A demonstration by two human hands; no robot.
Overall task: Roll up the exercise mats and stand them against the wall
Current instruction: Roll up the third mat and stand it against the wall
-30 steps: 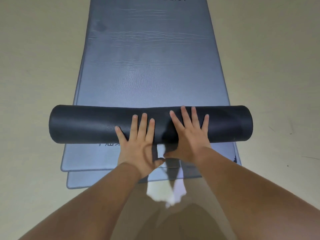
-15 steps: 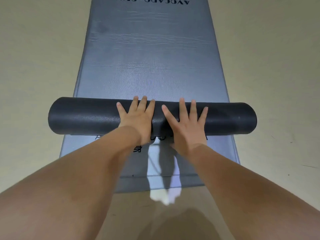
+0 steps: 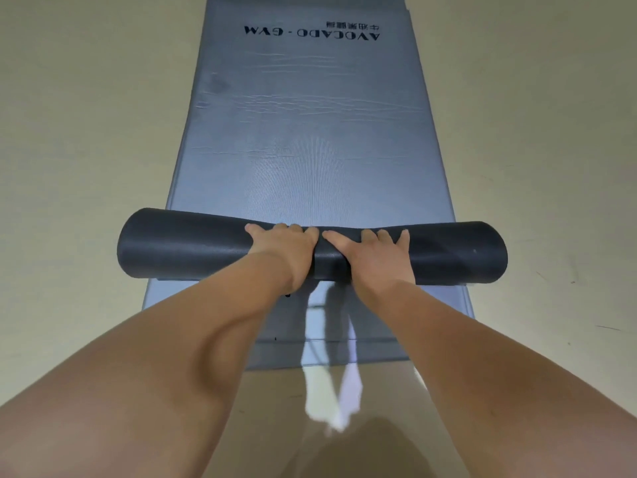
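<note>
A grey-blue exercise mat [image 3: 310, 132] printed "AVOCADO - GYM" lies lengthwise on the floor, stretching away from me. Its near part is wound into a thick roll [image 3: 193, 246] with the black underside outward, lying across the mat. My left hand [image 3: 286, 250] and my right hand [image 3: 372, 257] sit side by side on the middle of the roll, palms down. Their fingers lie over its top, and the fingertips are hidden behind the crest. Under the roll, the near ends of two more flat grey-blue mats [image 3: 379, 357] show, stacked with their edges stepped.
Smooth beige floor [image 3: 86, 150] surrounds the mats on both sides. A bright light reflection [image 3: 331, 401] lies on the floor between my forearms. No wall shows in this view.
The roll has moved away from me along the mat and grown thicker. Both hands travelled with it, from its near face up onto its top. More of the lower mats is uncovered.
</note>
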